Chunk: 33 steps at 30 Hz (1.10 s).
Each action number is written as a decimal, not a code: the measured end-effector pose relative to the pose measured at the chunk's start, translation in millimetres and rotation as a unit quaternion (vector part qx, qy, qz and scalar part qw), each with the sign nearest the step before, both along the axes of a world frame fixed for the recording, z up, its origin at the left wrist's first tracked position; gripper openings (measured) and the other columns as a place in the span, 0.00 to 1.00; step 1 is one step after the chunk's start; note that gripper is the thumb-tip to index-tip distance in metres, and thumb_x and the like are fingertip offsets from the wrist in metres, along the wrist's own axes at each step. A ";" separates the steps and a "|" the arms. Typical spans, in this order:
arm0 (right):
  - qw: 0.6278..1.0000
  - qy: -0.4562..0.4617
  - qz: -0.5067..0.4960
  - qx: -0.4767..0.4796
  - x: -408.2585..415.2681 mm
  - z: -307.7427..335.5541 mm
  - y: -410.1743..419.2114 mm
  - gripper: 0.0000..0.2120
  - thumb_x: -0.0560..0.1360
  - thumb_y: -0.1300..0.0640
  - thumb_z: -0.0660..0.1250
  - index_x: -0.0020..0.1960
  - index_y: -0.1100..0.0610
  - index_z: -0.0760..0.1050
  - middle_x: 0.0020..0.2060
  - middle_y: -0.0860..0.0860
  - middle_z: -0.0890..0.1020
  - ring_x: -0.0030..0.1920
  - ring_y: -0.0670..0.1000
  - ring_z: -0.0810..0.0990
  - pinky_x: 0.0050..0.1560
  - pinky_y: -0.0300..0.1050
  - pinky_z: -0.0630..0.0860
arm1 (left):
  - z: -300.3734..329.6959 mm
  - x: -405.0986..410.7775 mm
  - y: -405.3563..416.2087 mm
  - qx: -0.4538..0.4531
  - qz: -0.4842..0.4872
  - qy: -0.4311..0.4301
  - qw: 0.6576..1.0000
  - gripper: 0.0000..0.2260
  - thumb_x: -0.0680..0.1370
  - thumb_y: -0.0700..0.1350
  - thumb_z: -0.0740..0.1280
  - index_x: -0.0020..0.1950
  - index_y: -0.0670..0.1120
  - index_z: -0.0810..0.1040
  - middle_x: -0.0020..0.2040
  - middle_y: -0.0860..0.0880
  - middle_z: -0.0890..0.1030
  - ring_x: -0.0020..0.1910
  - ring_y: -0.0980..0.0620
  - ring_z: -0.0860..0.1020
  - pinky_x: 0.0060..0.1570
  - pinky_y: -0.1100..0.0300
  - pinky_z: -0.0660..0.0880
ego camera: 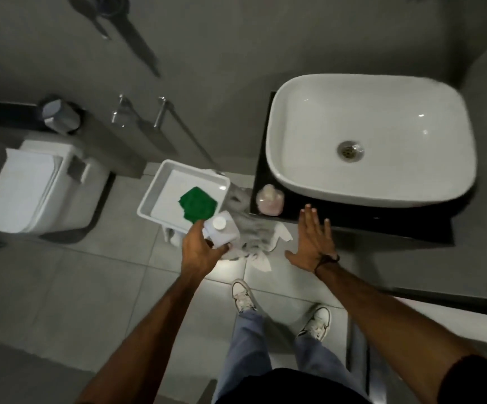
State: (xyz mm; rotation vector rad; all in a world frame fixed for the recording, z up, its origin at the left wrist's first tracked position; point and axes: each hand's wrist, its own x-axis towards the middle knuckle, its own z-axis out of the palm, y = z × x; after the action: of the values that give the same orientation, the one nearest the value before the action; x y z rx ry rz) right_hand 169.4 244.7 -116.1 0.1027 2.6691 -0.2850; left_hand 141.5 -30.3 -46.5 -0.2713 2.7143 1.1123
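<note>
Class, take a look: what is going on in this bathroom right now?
A person stands in a bathroom. Their left hand grips a white-capped bottle near a white tray holding a green cloth. The right hand is spread open, holding nothing, by the black counter that bears a white basin.

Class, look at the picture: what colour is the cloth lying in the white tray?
Green. The cloth in the tray shows best in the head view.

Dim grey-tiled bathroom [61,287] — toilet [32,193], basin [382,97]
</note>
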 end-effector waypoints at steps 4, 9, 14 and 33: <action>0.998 0.017 -0.036 0.040 1.2 -21.4 -19.2 0.63 0.64 0.30 0.68 0.80 0.63 0.39 0.80 0.59 0.36 0.80 0.59 0.35 0.78 0.65 0.40 | -20.0 -56.0 -62.0 -0.008 0.112 0.030 0.993 0.32 0.63 0.48 0.84 0.62 0.43 0.75 0.58 0.44 0.82 0.55 0.44 0.81 0.54 0.51 0.81; 0.993 0.030 -0.071 0.094 -2.6 -38.5 -32.6 0.60 0.65 0.33 0.70 0.80 0.64 0.44 0.80 0.61 0.40 0.80 0.61 0.38 0.77 0.68 0.46 | -63.2 -130.8 -115.1 -0.011 0.189 0.049 0.981 0.28 0.66 0.45 0.82 0.61 0.38 0.75 0.58 0.39 0.82 0.59 0.40 0.80 0.58 0.47 0.77; 0.988 0.060 -0.105 0.094 -3.3 -44.6 -40.9 0.59 0.66 0.39 0.74 0.80 0.64 0.44 0.81 0.60 0.41 0.81 0.61 0.39 0.77 0.68 0.49 | -129.0 -171.9 -150.6 0.001 0.260 0.015 0.965 0.30 0.65 0.47 0.83 0.60 0.39 0.75 0.58 0.40 0.81 0.58 0.40 0.80 0.60 0.48 0.77; 0.983 0.049 -0.117 0.132 -4.3 -51.1 -40.3 0.56 0.67 0.47 0.74 0.80 0.63 0.42 0.81 0.60 0.41 0.81 0.61 0.41 0.76 0.69 0.55 | -208.7 -194.1 -100.7 0.126 0.354 -0.313 0.872 0.46 0.63 0.55 0.82 0.74 0.46 0.62 0.69 0.42 0.72 0.66 0.38 0.74 0.65 0.43 0.75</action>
State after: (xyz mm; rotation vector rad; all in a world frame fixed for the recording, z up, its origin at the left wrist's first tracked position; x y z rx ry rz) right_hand 165.1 204.4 -167.2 0.4994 2.7818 -0.0063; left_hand -52.6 -131.0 -255.2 -1.3885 1.8762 1.2242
